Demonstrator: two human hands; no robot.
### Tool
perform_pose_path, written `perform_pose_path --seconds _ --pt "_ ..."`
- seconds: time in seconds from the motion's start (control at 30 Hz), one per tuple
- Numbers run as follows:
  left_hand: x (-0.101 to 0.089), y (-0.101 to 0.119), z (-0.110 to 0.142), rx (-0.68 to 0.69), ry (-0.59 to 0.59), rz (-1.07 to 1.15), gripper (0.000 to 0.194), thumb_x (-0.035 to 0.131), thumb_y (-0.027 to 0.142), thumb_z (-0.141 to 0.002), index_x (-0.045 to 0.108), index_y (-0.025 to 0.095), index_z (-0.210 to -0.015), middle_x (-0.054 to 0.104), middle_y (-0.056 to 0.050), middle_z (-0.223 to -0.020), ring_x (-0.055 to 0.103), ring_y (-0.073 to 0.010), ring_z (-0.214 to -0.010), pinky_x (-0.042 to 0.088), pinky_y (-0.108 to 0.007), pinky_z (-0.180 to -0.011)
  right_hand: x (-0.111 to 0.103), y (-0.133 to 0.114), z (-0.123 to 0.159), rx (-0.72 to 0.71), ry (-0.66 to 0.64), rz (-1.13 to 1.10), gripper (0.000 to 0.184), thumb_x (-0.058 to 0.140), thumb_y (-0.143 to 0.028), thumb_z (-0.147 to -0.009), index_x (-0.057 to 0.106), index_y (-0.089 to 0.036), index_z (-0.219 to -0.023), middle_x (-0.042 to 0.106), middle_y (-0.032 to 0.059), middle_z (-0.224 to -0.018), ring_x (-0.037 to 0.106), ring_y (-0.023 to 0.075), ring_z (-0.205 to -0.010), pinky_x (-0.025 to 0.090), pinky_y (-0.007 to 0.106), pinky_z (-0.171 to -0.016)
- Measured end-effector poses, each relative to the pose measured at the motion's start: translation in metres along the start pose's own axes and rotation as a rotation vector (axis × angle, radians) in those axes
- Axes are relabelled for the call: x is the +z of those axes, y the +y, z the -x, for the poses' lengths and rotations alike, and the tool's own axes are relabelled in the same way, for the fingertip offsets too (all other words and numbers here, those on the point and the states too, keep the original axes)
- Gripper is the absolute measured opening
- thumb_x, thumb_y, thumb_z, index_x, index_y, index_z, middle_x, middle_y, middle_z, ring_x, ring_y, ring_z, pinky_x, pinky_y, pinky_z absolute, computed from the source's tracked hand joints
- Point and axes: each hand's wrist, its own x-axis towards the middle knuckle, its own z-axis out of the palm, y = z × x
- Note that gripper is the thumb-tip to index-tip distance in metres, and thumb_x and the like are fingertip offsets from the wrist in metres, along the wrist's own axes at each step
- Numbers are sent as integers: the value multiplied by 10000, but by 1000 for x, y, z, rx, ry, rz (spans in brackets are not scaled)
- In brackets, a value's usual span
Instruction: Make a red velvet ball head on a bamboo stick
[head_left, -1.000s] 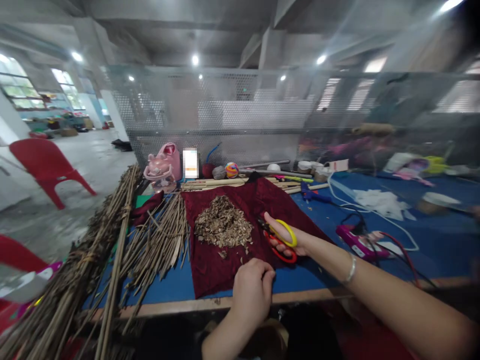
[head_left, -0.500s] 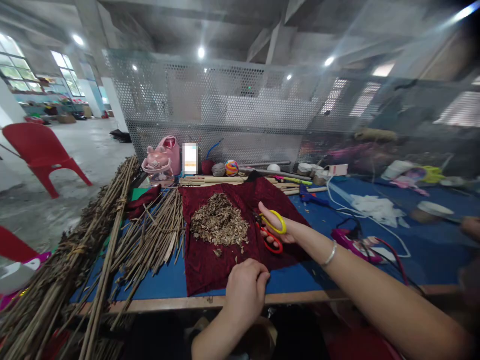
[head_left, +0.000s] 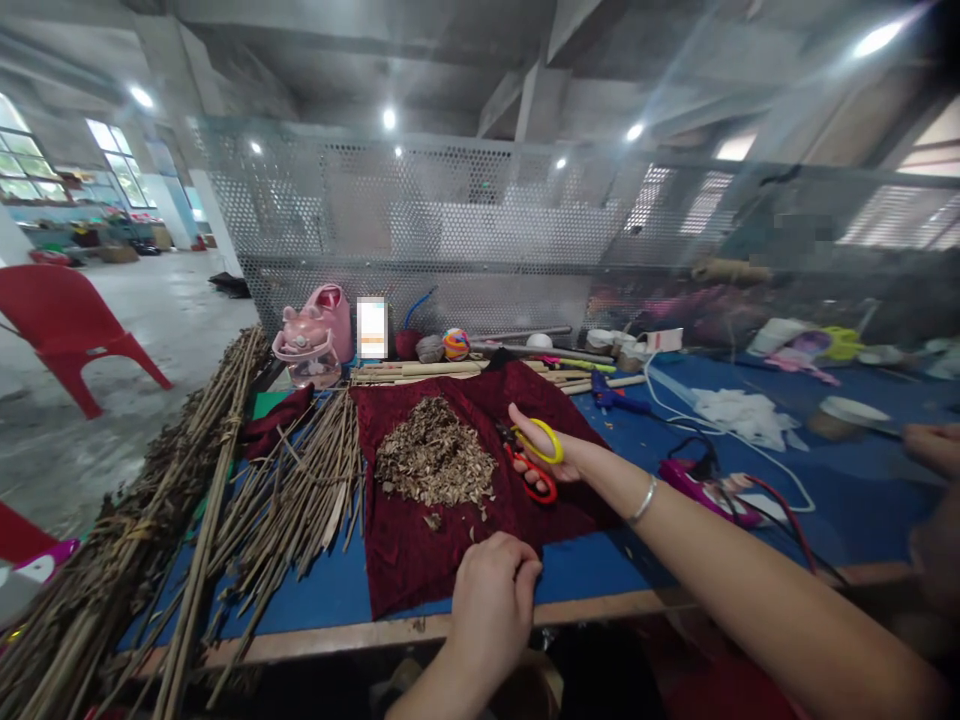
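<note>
My right hand [head_left: 568, 460] holds scissors [head_left: 556, 442] with one yellow and one red handle loop, fingers through the loops. Their dark blades point left, toward a heap of brown dried plant bits [head_left: 435, 452]. This heap lies on a dark red cloth [head_left: 409, 570] spread over the blue table. Close to the front edge, over the cloth's near right corner, my left hand [head_left: 495, 585] is closed with the fingers bent together. What it may hold is hidden. A few loose bits lie between the left hand and the heap.
Thin dry stalks [head_left: 300, 490] lie left of the cloth, beside a large tied bundle [head_left: 120, 540]. Behind stand a pink jug [head_left: 307, 345] and yarn balls [head_left: 456, 344]. A blue glue gun [head_left: 619, 398], cables and a purple power strip [head_left: 701, 490] lie right. Another person's hand [head_left: 934, 447] shows far right.
The view has shifted slightly, so the table and background sit a little further left and lower. Both hands keep nearly the same pose, and the scissors stay in my right hand.
</note>
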Motion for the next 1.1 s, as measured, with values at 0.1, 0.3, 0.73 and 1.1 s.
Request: perform_pose_path --seconds 0.1,0.3,0.73,1.1 --pt "1 1 1 -1 -3 -2 145 493 164 -850 611 209 -777 646 -1 -822 573 -166 -792 385 -279 -716 0 -8 -2 -53 -2 29 754 17 -845 -692 390 -190 -667 461 -2 -517 398 82 -350 341 193 -309" --pt "1 -2 -2 -7 15 14 149 497 150 -840 621 214 -787 651 -6 -829 574 -172 -795 395 -284 -717 2 -17 -6 -48 39 -21 768 -48 -835 -676 376 -196 -664 453 -3 -507 384 86 -354 351 206 -333" --pt "-97 31 -44 -72 404 117 227 494 338 -854 594 197 -1002 664 -35 -903 602 -150 -801 464 -252 -747 -12 -10 -12 -27 -97 -53 775 -6 -843 -692 405 -187 -718 508 18 -539 470 125 -382 419 248 -371" --pt "-182 -89 -165 -675 339 -722 487 554 501 -775 671 40 -884 673 -264 -980 636 -373 -956 489 -429 -779 -18 9 -8 -148 -158 -221 724 73 -814 -742 427 -195 -872 536 6 -538 562 155 -393 436 231 -348"
